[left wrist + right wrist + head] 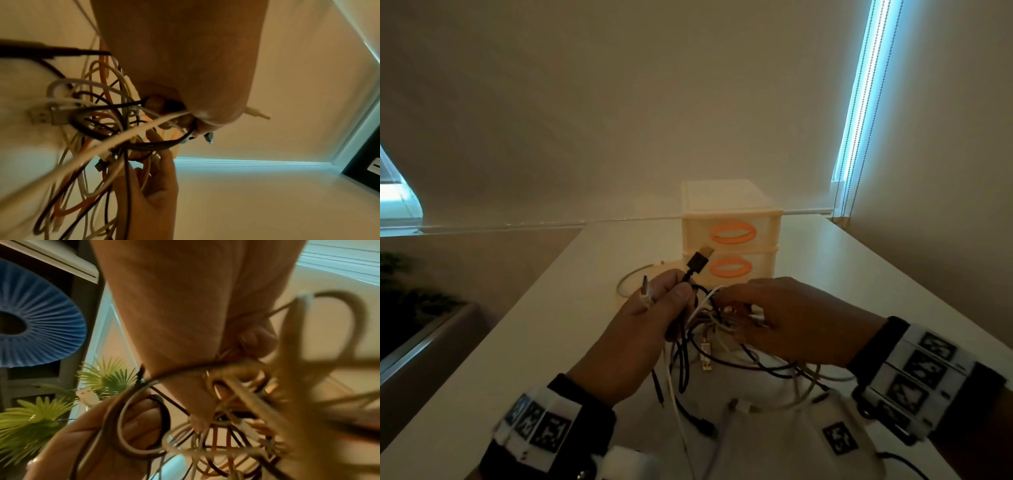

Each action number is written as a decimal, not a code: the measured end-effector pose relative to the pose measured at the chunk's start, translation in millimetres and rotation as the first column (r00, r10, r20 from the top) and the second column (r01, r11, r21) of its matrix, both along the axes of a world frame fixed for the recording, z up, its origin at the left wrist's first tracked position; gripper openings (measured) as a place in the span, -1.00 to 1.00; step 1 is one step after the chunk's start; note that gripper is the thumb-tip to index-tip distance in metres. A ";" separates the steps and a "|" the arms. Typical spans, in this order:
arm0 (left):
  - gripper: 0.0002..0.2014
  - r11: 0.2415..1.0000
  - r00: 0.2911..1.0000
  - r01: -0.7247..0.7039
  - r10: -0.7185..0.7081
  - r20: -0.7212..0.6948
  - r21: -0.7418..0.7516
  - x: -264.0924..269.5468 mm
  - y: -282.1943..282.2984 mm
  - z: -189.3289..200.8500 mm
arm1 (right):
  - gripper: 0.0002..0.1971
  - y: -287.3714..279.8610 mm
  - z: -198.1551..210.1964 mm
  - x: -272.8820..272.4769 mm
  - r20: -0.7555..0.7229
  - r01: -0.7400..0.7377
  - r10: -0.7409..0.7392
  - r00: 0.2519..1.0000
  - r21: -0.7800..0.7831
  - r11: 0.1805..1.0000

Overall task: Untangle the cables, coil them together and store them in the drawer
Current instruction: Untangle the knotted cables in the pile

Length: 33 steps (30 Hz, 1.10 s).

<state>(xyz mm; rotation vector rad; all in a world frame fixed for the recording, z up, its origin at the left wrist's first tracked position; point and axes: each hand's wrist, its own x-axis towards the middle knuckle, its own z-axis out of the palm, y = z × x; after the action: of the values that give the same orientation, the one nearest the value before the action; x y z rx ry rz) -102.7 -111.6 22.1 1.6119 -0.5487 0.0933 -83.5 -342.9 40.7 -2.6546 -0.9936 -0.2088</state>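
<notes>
A tangle of black, white and orange cables (722, 346) hangs between my hands above the white table (571, 308). My left hand (654, 308) grips two cable ends: a black USB plug (700, 262) sticks up past the thumb and a white plug (644, 291) sits beside it. My right hand (774, 318) has its fingers curled into the knot and pinches strands there. The same tangle (98, 129) fills the left wrist view and shows blurred in the right wrist view as cables (236, 402). A cream drawer unit (731, 236) with orange handles stands shut behind the hands.
A loose white cable loop (630, 277) lies on the table left of the drawer unit. The table's left edge drops to a dark planter (421, 308). A wall and window blinds (859, 102) stand behind. More cable ends trail toward me across my white clothing (756, 428).
</notes>
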 end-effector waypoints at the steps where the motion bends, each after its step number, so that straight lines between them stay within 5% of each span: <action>1: -0.61 0.999 1.000 -0.012 0.012 0.002 -0.039 2.1 2.6 -0.3 | -0.58 -0.1 -0.4 4.0 0.010 0.011 -0.011 1.000 0.033 0.999; 5: -0.78 0.974 0.999 -0.050 0.049 -0.010 -0.219 9.9 16.9 4.8 | -0.85 -22.4 13.5 17.2 -0.093 0.238 -0.220 0.971 0.274 0.932; 10: -0.83 0.964 0.999 -0.040 0.044 0.010 -0.264 9.6 20.3 8.5 | -0.90 -53.5 23.2 26.9 -0.016 0.445 -0.460 0.888 0.279 0.851; 13: -0.77 0.933 0.996 -0.086 0.088 -0.009 -0.349 11.2 21.4 12.7 | -0.89 -56.4 28.8 26.8 -0.041 0.441 -0.452 0.891 0.312 0.841; 16: -0.63 0.920 0.988 -0.150 0.146 -0.040 -0.361 16.3 24.7 10.2 | -0.88 -54.2 36.3 25.3 -0.236 0.453 -0.389 0.890 0.380 0.806; 18: -0.71 0.975 0.982 -0.184 0.187 0.008 -0.123 18.0 23.5 4.6 | -0.91 -49.4 38.5 23.6 -0.252 0.449 -0.382 0.889 0.322 0.833; 21: -0.69 0.951 0.986 -0.165 0.157 0.053 0.263 14.0 15.7 -4.1 | -0.91 -39.6 37.6 20.2 -0.082 0.420 -0.412 0.907 0.197 0.886; 25: -0.71 0.968 0.989 -0.148 0.146 0.024 0.204 11.0 12.5 -3.2 | -0.95 -16.4 40.9 2.2 0.175 0.232 -0.261 0.949 0.170 0.958; 29: -0.69 0.999 1.000 -0.022 0.023 -0.017 0.050 7.6 9.5 -4.8 | -0.64 3.1 25.7 2.5 0.164 0.311 -0.285 0.944 -0.164 0.936; 33: -0.71 0.986 0.999 -0.025 0.017 -0.046 -0.162 10.8 8.0 -6.1 | -0.72 8.2 6.0 17.8 0.095 0.283 -0.268 0.959 -0.229 0.932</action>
<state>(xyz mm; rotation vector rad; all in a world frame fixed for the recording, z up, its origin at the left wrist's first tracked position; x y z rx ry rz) -91.8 -103.6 16.0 1.4576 -0.4775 0.1150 -65.7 -334.7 46.7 -3.0247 -0.6959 -0.2461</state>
